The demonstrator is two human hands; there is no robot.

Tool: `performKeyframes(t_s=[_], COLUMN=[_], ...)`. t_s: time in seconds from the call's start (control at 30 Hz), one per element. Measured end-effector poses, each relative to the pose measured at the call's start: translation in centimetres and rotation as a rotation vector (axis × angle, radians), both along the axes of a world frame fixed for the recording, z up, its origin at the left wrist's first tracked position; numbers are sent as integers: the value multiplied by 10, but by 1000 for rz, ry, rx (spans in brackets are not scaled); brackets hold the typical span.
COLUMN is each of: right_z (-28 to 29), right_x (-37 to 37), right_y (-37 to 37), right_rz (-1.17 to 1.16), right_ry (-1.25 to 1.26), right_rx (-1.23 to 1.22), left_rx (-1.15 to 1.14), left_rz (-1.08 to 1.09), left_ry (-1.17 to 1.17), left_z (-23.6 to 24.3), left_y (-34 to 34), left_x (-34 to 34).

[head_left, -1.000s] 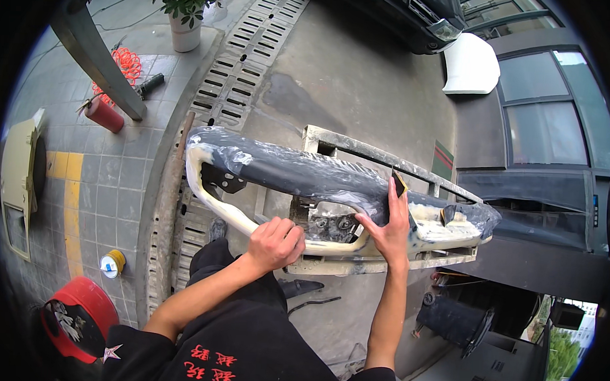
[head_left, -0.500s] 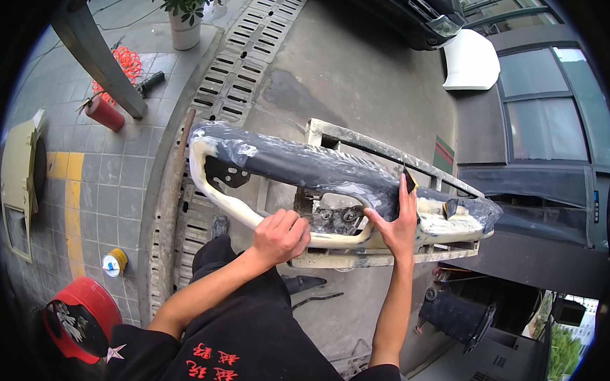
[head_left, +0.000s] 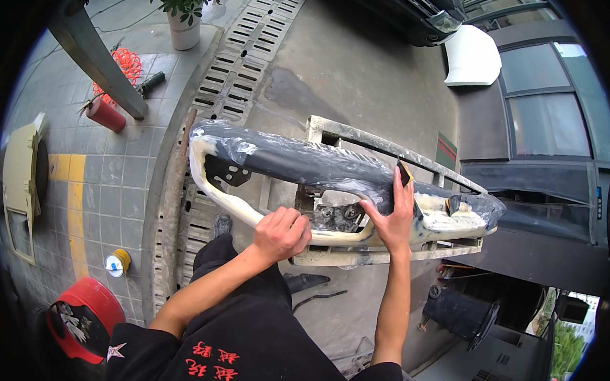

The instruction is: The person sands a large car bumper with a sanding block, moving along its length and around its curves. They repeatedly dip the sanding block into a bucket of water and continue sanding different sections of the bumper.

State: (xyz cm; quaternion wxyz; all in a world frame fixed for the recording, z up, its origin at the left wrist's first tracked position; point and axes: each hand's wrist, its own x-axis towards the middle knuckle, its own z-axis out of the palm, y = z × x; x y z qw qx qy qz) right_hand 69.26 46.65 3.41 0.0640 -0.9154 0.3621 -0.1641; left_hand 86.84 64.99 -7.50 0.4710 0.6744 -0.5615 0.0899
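A long car bumper (head_left: pixel 279 161), black with scuffed whitish patches and bare cream edges, lies across the middle in front of me. My left hand (head_left: pixel 283 231) is closed around its near cream rim, left of centre. Farther right, my right hand (head_left: pixel 395 217) lies over the bumper with the thumb spread to the left. By its fingertips a dark folded piece with a yellowish edge, which looks like sandpaper (head_left: pixel 404 172), sticks out. The palm hides part of the bumper. A second small dark folded piece (head_left: pixel 454 205) rests on the bumper's right part.
A pale, dusty frame (head_left: pixel 380 143) carries the bumper. Left of it run a rusty pipe (head_left: pixel 178 166) and a drain grate (head_left: pixel 231 87). A red bucket (head_left: pixel 89 314), a tin (head_left: pixel 117 262), a fire extinguisher (head_left: pixel 105 114) and a post (head_left: pixel 98 62) stand at left; a dark car (head_left: pixel 398 12) is beyond.
My right hand has shifted slightly left and away from me over the bumper, with the dark folded piece. My left hand keeps its hold on the rim.
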Motion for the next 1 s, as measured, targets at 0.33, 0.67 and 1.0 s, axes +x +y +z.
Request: performKeyframes(t_s=[0.33, 0.67, 1.0], right_z=[19, 16, 15], right_x=[5, 17, 31], right_y=[-4, -9, -13], right_rz=[-22, -3, 25], right_ry=[28, 14, 80], right_rx=[143, 130, 99], left_rx=[-4, 4, 38], left_rz=[-7, 1, 1], left_ry=[15, 22, 8], left_z=[0, 3, 5], left_y=[1, 0, 1], left_x=[-1, -2, -2])
